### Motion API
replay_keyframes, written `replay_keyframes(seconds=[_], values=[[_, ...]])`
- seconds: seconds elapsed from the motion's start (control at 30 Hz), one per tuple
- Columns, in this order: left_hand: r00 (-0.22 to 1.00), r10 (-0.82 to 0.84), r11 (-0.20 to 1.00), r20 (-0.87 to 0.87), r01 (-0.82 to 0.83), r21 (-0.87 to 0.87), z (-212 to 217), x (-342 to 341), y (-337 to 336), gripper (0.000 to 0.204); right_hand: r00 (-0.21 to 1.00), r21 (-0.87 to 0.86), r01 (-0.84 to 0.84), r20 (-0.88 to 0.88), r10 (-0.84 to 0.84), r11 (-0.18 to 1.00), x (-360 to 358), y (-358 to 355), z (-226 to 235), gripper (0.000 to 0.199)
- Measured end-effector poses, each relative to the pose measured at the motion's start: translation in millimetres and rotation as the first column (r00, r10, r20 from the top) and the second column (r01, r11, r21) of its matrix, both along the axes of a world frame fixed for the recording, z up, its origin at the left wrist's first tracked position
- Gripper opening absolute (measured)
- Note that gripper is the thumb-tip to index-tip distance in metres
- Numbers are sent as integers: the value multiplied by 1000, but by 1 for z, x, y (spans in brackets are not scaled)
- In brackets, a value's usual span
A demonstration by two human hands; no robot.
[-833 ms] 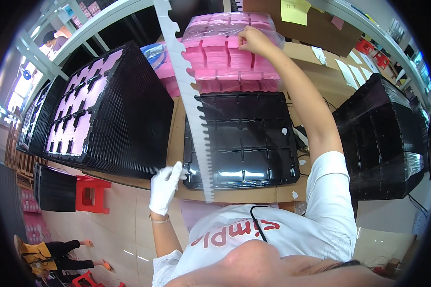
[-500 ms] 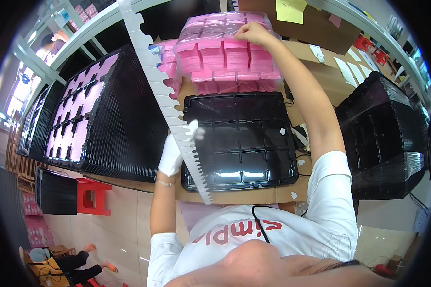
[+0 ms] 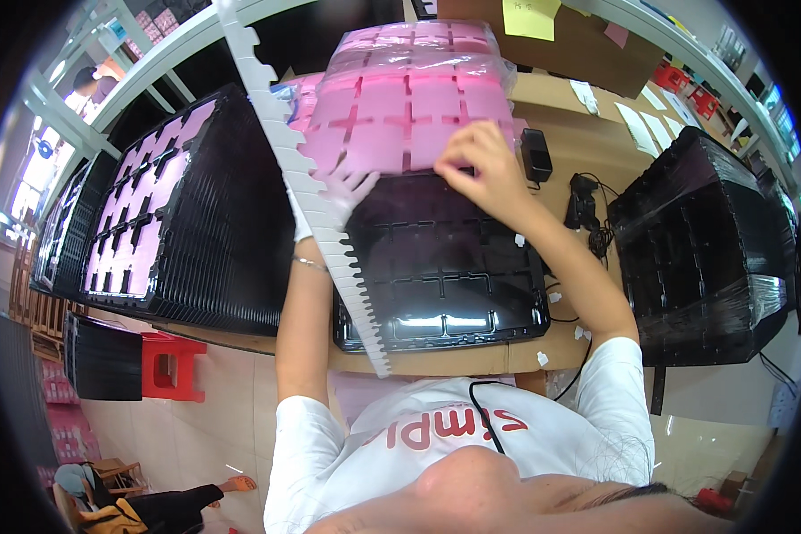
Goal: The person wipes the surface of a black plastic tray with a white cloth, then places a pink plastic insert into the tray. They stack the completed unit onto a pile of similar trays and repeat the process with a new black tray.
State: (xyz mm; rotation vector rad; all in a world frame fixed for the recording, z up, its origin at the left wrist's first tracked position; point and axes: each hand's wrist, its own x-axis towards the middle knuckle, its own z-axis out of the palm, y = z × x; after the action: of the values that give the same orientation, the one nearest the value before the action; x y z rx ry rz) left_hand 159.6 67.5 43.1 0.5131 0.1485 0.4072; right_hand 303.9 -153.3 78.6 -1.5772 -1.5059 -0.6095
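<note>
Glossy, ribbed black plastic tray [image 3: 445,294] lies nearest; white-gloved left hand [image 3: 343,198] at its far-left corner, can't tell whether it grips; bare right hand [image 3: 482,167] pinches near edge of thin, cross-slotted pink sheet [image 3: 383,102] at tray's far side; film-wrapped pink stack [image 3: 414,37] behind.

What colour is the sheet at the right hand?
The sheet is pink; see the head view.

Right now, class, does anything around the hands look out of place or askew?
Small white scraps lie scattered along the right side of the black tray, and a black cable sits bunched farther right. Both seem untidy against the neat tray stack at left.
</note>
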Motion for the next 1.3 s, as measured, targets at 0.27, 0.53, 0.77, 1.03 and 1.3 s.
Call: replay_keyframes(seconds=[0.27,0.53,0.77,1.03,1.3], values=[[821,338,778,-461,32,628,-48,-39,28,27,795,-101,249,-547,-263,963,3,-87,-49,10],[912,321,675,-255,-31,737,-69,-34,30,38,861,-611,293,-165,-481,735,5,-126,-105,17],[861,355,750,-364,-30,660,-67,-38,19,37,847,-749,-35,-374,-378,662,5,-153,-71,12],[867,310,785,-390,-2,620,-64,-38,11,33,327,-265,-437,-937,-123,860,14,-161,-56,29],[880,357,709,-313,-37,704,-80,-42,16,40,280,-101,-80,-957,-74,992,63,-55,-120,36]])
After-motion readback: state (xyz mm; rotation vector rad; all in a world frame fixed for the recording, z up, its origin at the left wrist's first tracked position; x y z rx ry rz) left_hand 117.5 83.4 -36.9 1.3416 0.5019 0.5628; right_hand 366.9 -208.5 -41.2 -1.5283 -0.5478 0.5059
